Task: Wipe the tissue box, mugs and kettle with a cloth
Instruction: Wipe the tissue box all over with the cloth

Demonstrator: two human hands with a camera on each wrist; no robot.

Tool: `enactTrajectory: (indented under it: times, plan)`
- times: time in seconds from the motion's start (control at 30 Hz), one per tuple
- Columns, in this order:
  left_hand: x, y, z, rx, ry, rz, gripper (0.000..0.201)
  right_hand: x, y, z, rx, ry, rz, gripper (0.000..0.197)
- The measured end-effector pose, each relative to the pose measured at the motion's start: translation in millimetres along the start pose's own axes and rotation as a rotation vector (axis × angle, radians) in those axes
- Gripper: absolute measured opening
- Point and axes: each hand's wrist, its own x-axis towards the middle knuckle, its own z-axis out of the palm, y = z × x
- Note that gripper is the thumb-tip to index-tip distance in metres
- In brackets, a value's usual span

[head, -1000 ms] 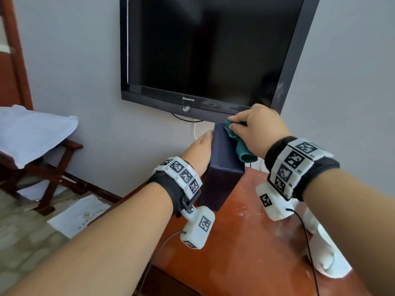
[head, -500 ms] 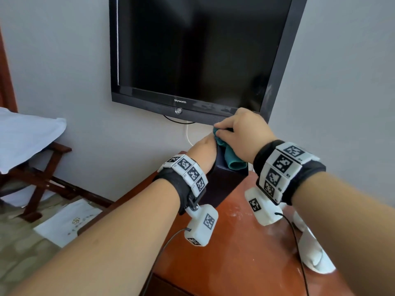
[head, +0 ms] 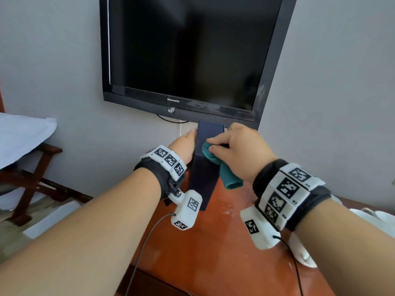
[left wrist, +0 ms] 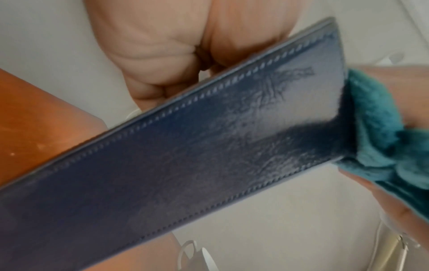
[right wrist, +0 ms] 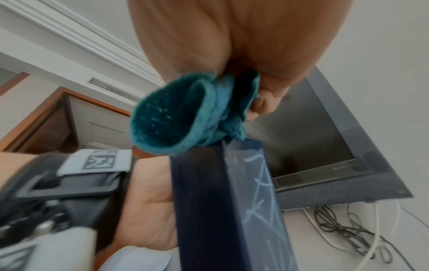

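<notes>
A dark navy tissue box [head: 204, 174] is tilted up on end above the desk. My left hand [head: 185, 146] grips its left side; its fingers [left wrist: 162, 55] curl behind the stitched edge of the box [left wrist: 185, 165]. My right hand [head: 235, 149] pinches a bunched teal cloth [head: 224, 171] and presses it against the box's upper right face. In the left wrist view the cloth [left wrist: 380, 132] sits at the box's end. In the right wrist view the cloth [right wrist: 185, 117] hangs over the top of the box [right wrist: 220, 201]. No mug or kettle can be made out clearly.
A black TV [head: 186, 56] hangs on the wall just behind the box. The red-brown wooden desk [head: 213, 242] lies below, with white objects [head: 382, 218] behind my right forearm. A wooden rack with white linen [head: 21, 135] stands at the left. Cables [right wrist: 343, 225] trail below the TV.
The cloth has slid from the box's top end down its face toward me. The box's top end now shows above my right hand. My left hand keeps its hold.
</notes>
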Motion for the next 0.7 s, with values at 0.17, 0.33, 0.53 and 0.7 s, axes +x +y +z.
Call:
enactTrajectory:
  times: [0.17,0.33,0.53,0.7]
  plan:
    - [-15.9,2.0,7.2,-0.096,-0.013,0.019,0.107,12.6,19.0,-6.7,0.041,0.084,0.117,0.026]
    - [-39.5,11.6,2.8,0.000,-0.007,0.057,0.049,42.9,18.8,-8.1,0.044,0.128,0.108,0.026]
    - [-31.4,1.9,1.9,0.362,0.067,0.216,0.015,57.2,1.8,-2.0,-0.093,0.049,-0.021,0.029]
    - [-27.0,1.8,4.4,0.045,0.028,0.060,0.047,53.9,12.8,-8.7,-0.069,0.035,0.002,0.029]
